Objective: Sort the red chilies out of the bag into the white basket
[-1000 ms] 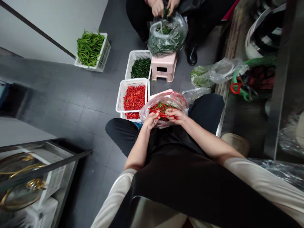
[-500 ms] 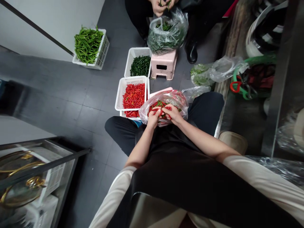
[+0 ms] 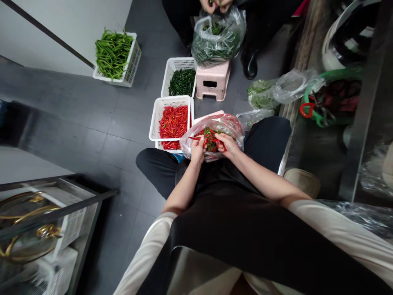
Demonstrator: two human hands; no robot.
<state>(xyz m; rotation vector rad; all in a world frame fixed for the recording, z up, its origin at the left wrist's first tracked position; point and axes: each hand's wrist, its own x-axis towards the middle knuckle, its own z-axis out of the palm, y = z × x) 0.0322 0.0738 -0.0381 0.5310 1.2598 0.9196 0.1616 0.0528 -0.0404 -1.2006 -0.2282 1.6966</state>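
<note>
Over an open clear plastic bag (image 3: 188, 144) between my knees, both of my hands hold red chilies. My left hand (image 3: 197, 150) is closed on a red chili (image 3: 194, 138), whose tip sticks out to the left. A few red chilies poke out of my right hand (image 3: 227, 144), which is closed round them. Red chilies and green stems (image 3: 210, 143) fill the bag beneath. Just left of it, a white basket (image 3: 154, 119) of red chilies (image 3: 173, 122) sits on another basket with red chilies.
Dark green chilies lie in a white basket (image 3: 167, 76) beside a pink stool (image 3: 213, 78) carrying a bag (image 3: 216, 49). A co-worker's hands (image 3: 216, 4) are above it. Green peppers (image 3: 113, 53) fill another basket at left. Red-handled scissors (image 3: 307, 110) lie at right.
My hands have moved slightly apart, and a chili now sticks out leftward from my left hand. The co-worker's hands have shifted up a little in view.
</note>
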